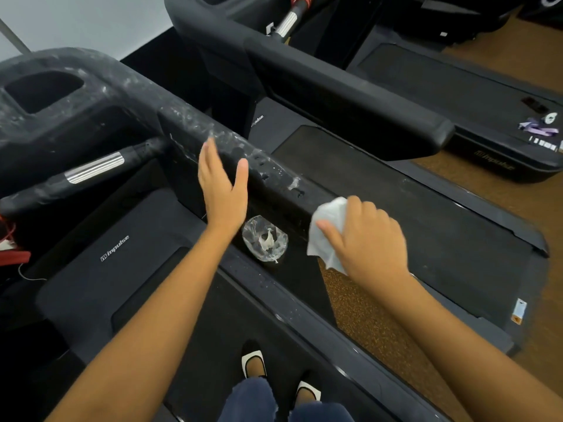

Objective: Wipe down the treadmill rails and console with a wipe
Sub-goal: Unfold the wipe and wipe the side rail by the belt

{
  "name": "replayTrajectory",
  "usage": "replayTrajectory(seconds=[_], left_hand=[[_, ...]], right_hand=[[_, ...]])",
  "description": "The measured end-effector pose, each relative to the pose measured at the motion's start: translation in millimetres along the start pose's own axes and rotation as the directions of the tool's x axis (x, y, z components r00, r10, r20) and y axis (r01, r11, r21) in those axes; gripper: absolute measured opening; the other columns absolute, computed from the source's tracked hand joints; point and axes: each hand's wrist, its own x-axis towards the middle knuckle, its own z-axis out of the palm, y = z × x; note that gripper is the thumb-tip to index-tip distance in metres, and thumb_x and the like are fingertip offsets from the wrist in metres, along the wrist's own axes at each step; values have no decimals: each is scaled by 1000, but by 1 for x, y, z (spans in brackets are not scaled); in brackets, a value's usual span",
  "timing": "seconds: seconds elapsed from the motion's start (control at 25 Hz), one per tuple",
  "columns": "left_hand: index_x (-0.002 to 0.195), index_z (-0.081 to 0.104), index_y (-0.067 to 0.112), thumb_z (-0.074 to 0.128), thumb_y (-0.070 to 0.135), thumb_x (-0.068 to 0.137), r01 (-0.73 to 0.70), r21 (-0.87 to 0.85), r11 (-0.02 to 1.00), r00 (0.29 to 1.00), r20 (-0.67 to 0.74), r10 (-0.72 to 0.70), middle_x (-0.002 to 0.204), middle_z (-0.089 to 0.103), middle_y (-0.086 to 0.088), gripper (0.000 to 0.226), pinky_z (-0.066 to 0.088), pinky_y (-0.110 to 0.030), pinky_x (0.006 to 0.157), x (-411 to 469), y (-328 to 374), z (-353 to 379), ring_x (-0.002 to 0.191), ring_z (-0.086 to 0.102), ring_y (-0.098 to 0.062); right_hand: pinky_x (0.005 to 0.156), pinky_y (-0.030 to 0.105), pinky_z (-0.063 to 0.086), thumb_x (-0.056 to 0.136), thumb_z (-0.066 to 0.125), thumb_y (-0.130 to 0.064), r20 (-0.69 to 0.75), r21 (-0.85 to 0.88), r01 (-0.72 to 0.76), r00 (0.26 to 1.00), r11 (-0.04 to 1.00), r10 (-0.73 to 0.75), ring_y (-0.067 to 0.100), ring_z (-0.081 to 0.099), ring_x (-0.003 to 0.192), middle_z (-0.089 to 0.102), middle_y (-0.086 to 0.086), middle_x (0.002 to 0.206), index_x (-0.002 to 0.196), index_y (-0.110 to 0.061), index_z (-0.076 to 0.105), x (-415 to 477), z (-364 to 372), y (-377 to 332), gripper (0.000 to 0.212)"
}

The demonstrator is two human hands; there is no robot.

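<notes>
The treadmill's black right rail (268, 175) runs diagonally from the console (61, 111) toward the lower right, its top streaked with white residue. My right hand (365, 239) grips a crumpled white wipe (327, 226) and presses it against the rail's near end. With straight fingers, my left hand (222, 190) lies flat against the rail's inner side, further up. A chrome-banded handlebar (94, 170) juts out below the console.
A clear plastic tub of wipes (265, 239) stands on the side deck below the rail. My feet (256, 360) are on the black belt. A second treadmill (335, 86) stands to the right, with brown floor (359, 315) between them. Red cords (12, 251) hang at the left.
</notes>
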Motion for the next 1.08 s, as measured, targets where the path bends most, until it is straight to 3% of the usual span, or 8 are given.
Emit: replayTrajectory(seconds=[0.12, 0.24, 0.4, 0.6, 0.72, 0.88, 0.96, 1.08], left_hand=[[145, 37, 20, 30, 41, 101, -431, 348, 832, 887, 330, 322, 155, 27, -3, 49, 2, -38, 117, 39, -10, -9, 147, 6, -21], [140, 45, 20, 28, 36, 102, -557, 442, 703, 817, 447, 365, 149, 38, -3, 45, 0, -47, 117, 53, -12, -3, 146, 16, -24], [136, 49, 21, 27, 33, 101, -565, 443, 696, 816, 426, 392, 144, 44, -1, 43, 2, -47, 117, 55, -15, -2, 143, 23, -23], [138, 47, 22, 26, 31, 102, -570, 411, 711, 807, 442, 391, 146, 42, 1, 43, 4, -42, 118, 55, -15, -7, 143, 22, -21], [139, 46, 23, 27, 31, 102, -579, 423, 697, 801, 456, 388, 147, 41, 0, 42, 6, -42, 118, 57, -16, -8, 143, 21, -21], [142, 43, 21, 27, 30, 102, -600, 418, 682, 786, 467, 405, 147, 41, -2, 43, 6, -42, 117, 60, -16, -7, 143, 22, -21], [143, 42, 20, 26, 30, 103, -575, 414, 705, 807, 430, 405, 148, 40, -2, 44, 4, -43, 117, 64, -16, -14, 144, 21, -20], [143, 41, 18, 27, 29, 103, -471, 417, 778, 876, 329, 354, 149, 39, -1, 44, 4, -45, 118, 69, -24, -28, 144, 21, -20]], right_hand=[[68, 38, 42, 90, 25, -68, 3, -14, -165, 986, 986, 165, 29, 60, 79, 61, 8, 89, 96, -12, 53, 11, 3, -21, 63], [67, 37, 37, 93, 25, -66, 14, 59, -142, 990, 988, 141, 29, 60, 84, 63, 9, 94, 100, -10, 57, 57, 12, -82, 65], [64, 35, 32, 96, 25, -61, 9, 39, -54, 998, 998, 54, 27, 60, 80, 62, 6, 89, 96, -12, 55, 55, 10, -74, 58], [66, 38, 39, 97, 18, -58, -53, -16, -217, 975, 976, 216, 30, 58, 73, 61, 10, 83, 90, -9, 55, -3, 7, -14, 62], [70, 40, 40, 97, 23, -57, 2, 59, -256, 967, 965, 256, 33, 61, 83, 64, 12, 92, 95, -8, 58, 46, 11, -63, 60], [66, 36, 32, 99, 21, -55, 43, 73, -107, 994, 992, 104, 28, 60, 83, 63, 9, 93, 99, -9, 57, 79, 13, -101, 58], [65, 37, 35, 99, 20, -56, 32, 75, -108, 994, 991, 105, 29, 61, 80, 63, 8, 89, 94, -10, 57, 54, 8, -65, 58], [66, 39, 42, 96, 14, -54, 33, 47, -254, 967, 966, 253, 31, 58, 73, 63, 10, 84, 86, -10, 55, 7, -1, -14, 61]])
